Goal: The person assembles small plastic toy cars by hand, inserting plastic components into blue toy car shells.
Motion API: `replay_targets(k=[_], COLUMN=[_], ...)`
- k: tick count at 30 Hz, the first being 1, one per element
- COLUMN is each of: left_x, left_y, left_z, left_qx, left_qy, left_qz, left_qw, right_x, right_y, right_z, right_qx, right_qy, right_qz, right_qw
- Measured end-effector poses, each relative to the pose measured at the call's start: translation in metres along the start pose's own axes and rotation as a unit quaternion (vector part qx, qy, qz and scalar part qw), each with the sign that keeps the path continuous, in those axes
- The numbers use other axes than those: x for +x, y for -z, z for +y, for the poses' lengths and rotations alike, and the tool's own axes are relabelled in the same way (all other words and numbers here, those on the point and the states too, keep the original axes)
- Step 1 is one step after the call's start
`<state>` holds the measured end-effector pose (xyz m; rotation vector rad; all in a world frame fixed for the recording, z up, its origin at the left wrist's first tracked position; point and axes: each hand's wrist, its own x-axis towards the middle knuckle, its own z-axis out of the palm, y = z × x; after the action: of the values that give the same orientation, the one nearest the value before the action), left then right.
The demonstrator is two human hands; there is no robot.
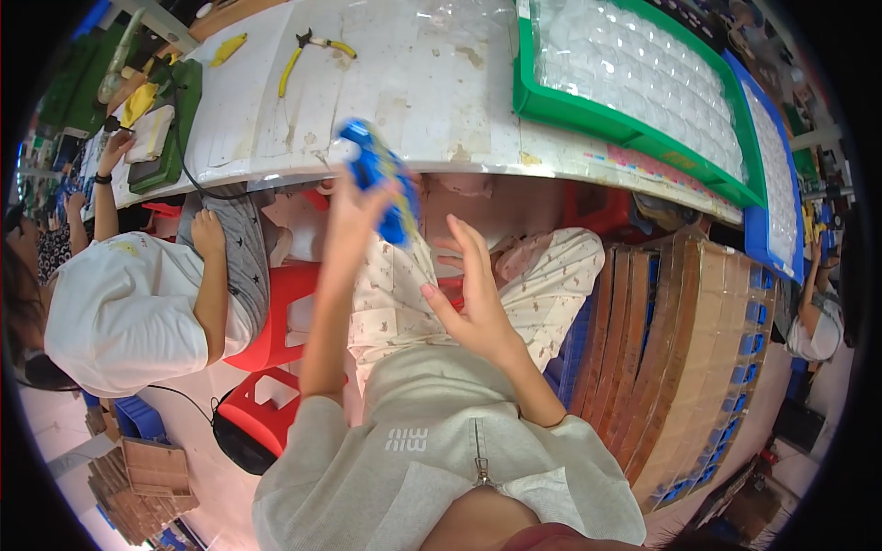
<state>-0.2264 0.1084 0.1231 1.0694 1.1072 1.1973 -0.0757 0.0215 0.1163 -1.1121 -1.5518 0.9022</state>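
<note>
My left hand (356,209) is closed round a bright blue object (366,158), held up at the table's front edge. The object is smeared by motion; a yellowish strip runs along its side, and I cannot make out its kind. My right hand (476,298) hangs over my lap to the right of it, fingers apart, with nothing in it. Cutting pliers (308,57) with yellow handles lie on the white table (404,83), beyond my left hand. A small yellow piece (228,50) lies left of the pliers.
A green tray (634,134) holding a clear plastic insert with many pockets stands at the table's right, beside a blue tray (759,174). Stacked cardboard boxes (666,340) rise at my right. At my left a co-worker (138,303) sits by a red stool (280,317).
</note>
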Motion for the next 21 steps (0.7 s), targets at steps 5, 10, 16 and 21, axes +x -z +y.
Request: replay_targets(k=[5, 10, 16, 21], left_x=[0.122, 0.156, 0.191, 0.274], left_y=[0.143, 0.223, 0.115, 0.076], left_z=[0.024, 0.017, 0.034, 0.004], left_qx=[0.475, 0.691, 0.661, 0.642], left_qy=[-0.112, -0.05, -0.354, -0.387], left_qz=[0.242, 0.334, 0.249, 0.132], left_qw=[0.839, 0.639, 0.613, 0.649], right_x=[-0.004, -0.019, -0.033, -0.042], right_y=[0.014, 0.03, 0.059, 0.089], right_z=[0.022, 0.043, 0.05, 0.036], right_qx=[0.064, 0.057, 0.01, -0.064], right_qy=[-0.052, -0.068, -0.11, -0.069], right_qz=[0.011, 0.039, 0.122, 0.153], right_qw=[0.997, 0.995, 0.986, 0.984])
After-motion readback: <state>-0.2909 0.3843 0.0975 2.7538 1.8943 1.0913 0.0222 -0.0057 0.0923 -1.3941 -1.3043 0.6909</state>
